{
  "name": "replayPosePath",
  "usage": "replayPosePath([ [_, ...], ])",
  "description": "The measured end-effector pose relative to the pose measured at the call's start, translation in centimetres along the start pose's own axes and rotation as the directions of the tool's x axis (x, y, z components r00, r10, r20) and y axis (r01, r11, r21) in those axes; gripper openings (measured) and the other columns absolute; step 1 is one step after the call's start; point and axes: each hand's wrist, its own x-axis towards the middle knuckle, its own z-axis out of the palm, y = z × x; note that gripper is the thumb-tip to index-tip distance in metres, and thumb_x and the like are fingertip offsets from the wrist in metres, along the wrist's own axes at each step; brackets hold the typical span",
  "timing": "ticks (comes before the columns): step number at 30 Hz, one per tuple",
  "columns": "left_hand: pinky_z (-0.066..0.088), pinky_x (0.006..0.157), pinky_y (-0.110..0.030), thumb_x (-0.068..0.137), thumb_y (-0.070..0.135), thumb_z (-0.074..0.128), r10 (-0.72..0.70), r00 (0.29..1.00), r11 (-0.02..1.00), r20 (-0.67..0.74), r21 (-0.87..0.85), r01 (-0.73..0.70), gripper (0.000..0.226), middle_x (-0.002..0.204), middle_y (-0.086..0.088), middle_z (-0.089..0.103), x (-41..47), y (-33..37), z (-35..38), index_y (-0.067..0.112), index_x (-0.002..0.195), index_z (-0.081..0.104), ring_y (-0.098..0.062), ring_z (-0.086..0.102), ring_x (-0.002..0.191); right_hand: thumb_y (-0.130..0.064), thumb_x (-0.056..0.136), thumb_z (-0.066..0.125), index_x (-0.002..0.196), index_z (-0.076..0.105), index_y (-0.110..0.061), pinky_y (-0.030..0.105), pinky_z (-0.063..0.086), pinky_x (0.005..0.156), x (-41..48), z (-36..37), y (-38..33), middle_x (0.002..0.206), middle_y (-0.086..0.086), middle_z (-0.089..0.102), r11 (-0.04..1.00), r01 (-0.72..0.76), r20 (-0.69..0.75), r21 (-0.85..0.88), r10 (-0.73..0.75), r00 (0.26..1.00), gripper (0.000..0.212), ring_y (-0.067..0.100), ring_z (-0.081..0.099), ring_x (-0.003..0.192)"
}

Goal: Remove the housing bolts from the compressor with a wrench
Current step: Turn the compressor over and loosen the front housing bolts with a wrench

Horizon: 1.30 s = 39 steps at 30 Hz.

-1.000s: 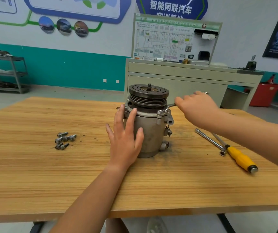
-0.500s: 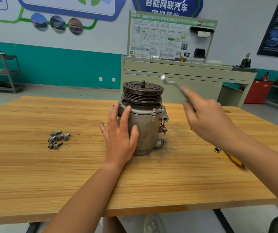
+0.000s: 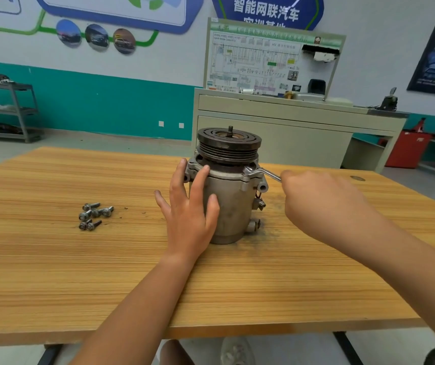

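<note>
So: well left of my bracing hand, several removed bolts (image 3: 94, 216) lie clustered on table (image 3: 237, 291). Left hand (image 3: 187, 219) flat, fingers spread, pressing upright compressor (image 3: 233, 204) housing. Just right of it, wrench (image 3: 262, 173) head sits on flange bolt, handle clasped in right hand (image 3: 321, 204). I judge task well along: this bolt left, far side hidden.
</note>
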Motion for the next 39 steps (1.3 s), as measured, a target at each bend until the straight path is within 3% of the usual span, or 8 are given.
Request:
replayPosePath([
  [5,0.002,0.104,-0.066,0.087,0.034,0.036,-0.009,1.000,1.000,0.025,0.007,0.008,0.048,0.151,-0.012,0.022,-0.1,0.0,0.0,0.031,0.134,0.028,-0.017,0.018,0.136,0.003,0.088,0.044,0.110,0.050,-0.006,0.029,0.037,0.053,0.3,-2.5,-1.3,0.061,0.001,0.025,0.981,0.078,0.161,-0.178,-0.049,0.986,0.025,0.021,0.035,0.062],
  [12,0.001,0.104,-0.062,0.087,0.036,0.035,0.010,1.000,1.000,0.021,0.004,-0.010,0.047,0.146,0.008,0.013,0.2,-0.3,0.2,0.034,0.133,0.025,-0.019,0.021,0.136,-0.026,0.096,0.032,0.090,0.036,-0.013,0.024,0.024,0.038,1.1,-1.0,0.2,0.058,-0.002,0.033,0.958,0.160,0.059,-0.239,-0.150,0.987,0.015,0.013,0.030,0.046],
  [18,0.003,0.105,-0.064,0.087,0.035,0.036,-0.016,0.999,1.000,0.040,-0.011,0.016,0.047,0.150,-0.010,0.025,0.2,-0.2,0.3,0.034,0.133,0.026,-0.024,0.026,0.136,-0.015,0.095,0.034,0.102,0.046,-0.015,0.023,0.021,0.040,4.6,0.9,3.2,0.055,-0.004,0.034,0.918,0.203,0.066,-0.342,-0.192,0.979,0.015,0.010,0.031,0.045],
  [25,0.007,0.106,-0.064,0.086,0.036,0.036,0.019,0.999,1.000,0.030,0.000,-0.019,0.047,0.144,0.006,0.016,0.3,-0.5,0.3,0.033,0.132,0.026,-0.022,0.024,0.135,0.023,0.064,0.060,0.083,0.059,0.009,0.040,0.050,0.064,8.6,3.6,2.0,0.062,0.021,0.059,0.947,0.285,-0.265,-0.151,-0.316,0.911,0.024,0.033,0.058,0.055],
  [27,0.009,0.105,-0.063,0.085,0.036,0.036,0.036,0.999,0.999,0.021,0.013,-0.036,0.047,0.143,0.007,0.016,0.3,-0.7,0.3,0.033,0.132,0.027,-0.021,0.023,0.134,0.014,0.081,0.050,0.102,0.057,0.006,0.041,0.048,0.075,8.3,4.3,2.2,0.080,0.020,0.064,0.967,0.232,-0.257,-0.107,-0.252,0.933,0.023,0.033,0.060,0.070],
  [29,0.009,0.105,-0.063,0.085,0.036,0.037,0.042,0.999,0.999,0.010,0.019,-0.042,0.048,0.143,0.006,0.017,0.4,-0.7,0.4,0.031,0.132,0.028,-0.020,0.022,0.133,-0.004,0.095,0.039,0.117,0.052,-0.001,0.040,0.047,0.066,7.4,4.5,3.0,0.084,0.014,0.062,0.986,0.142,-0.336,0.087,-0.105,0.936,0.026,0.031,0.057,0.071],
  [32,0.010,0.105,-0.062,0.086,0.035,0.037,0.038,0.999,0.999,0.005,0.023,-0.039,0.047,0.143,0.004,0.018,0.4,-0.8,0.5,0.030,0.132,0.029,-0.020,0.022,0.133,-0.013,0.097,0.039,0.122,0.048,0.000,0.028,0.032,0.042,4.5,3.5,3.1,0.056,0.002,0.047,0.928,0.099,-0.470,0.360,0.089,0.878,0.029,0.023,0.045,0.044],
  [39,0.010,0.105,-0.063,0.086,0.035,0.038,0.010,1.000,1.000,0.014,0.013,-0.010,0.047,0.146,-0.015,0.032,0.3,-0.4,0.4,0.031,0.132,0.029,-0.019,0.022,0.133,-0.011,0.094,0.037,0.118,0.031,-0.020,0.026,0.020,0.038,-0.5,2.0,2.1,0.055,-0.005,0.040,0.998,0.039,-0.105,-0.054,-0.044,0.993,0.026,0.012,0.037,0.045],
])
